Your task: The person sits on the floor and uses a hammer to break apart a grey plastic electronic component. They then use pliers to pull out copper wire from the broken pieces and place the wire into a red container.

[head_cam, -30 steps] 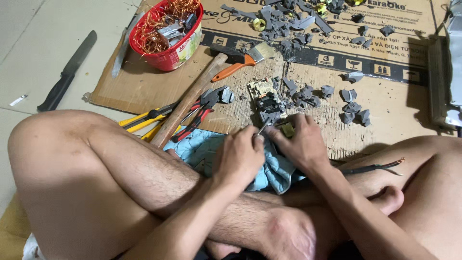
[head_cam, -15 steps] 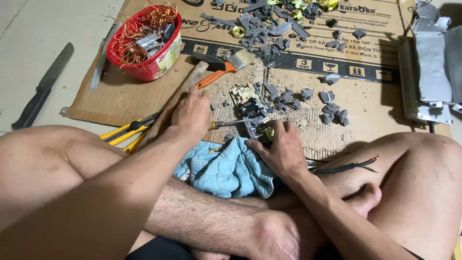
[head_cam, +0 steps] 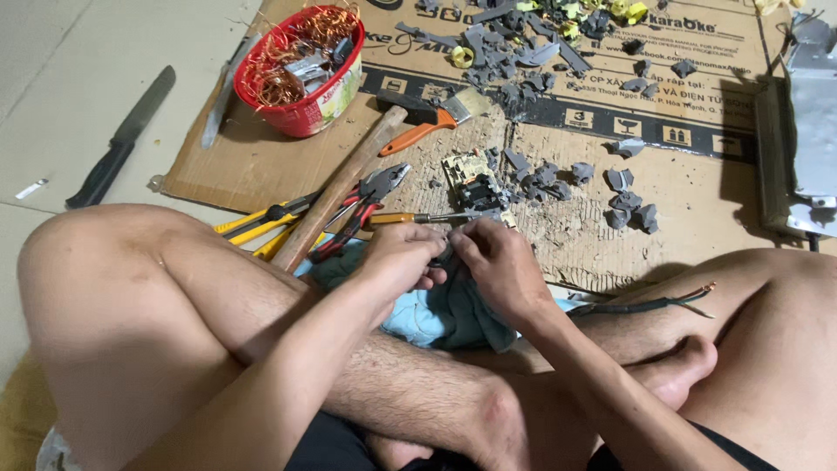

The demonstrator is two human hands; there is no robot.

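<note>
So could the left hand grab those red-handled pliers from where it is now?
Probably yes. The left hand sits right beside the pliers, which lie uncovered on the cardboard; only the hammer's wooden handle lies alongside them.

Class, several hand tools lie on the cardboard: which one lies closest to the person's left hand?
The screwdriver with the yellow handle: its handle ends right at the left hand, while the pliers and hammer lie farther off.
</note>
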